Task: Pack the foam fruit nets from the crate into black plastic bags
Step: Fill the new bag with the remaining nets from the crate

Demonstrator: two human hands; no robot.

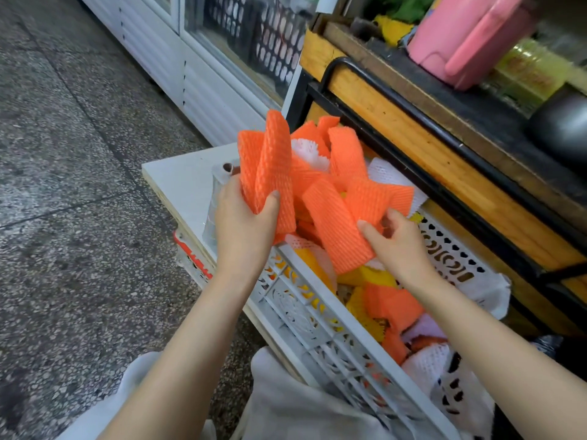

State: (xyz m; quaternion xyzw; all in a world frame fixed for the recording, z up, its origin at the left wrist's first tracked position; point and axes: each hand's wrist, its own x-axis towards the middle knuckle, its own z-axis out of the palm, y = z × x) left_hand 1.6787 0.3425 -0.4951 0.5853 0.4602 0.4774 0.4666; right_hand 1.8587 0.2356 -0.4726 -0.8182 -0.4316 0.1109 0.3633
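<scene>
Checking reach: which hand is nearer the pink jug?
Right. The right hand pinches an orange net below the pink jug; the left hand grips a net bundle farther left.

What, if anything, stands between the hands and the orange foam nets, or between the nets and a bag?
Nothing between hands and nets: the left hand grips a bunch of orange nets, and the right hand pinches a single net over the crate. No black bag shows clearly, so that path cannot be judged.
</scene>
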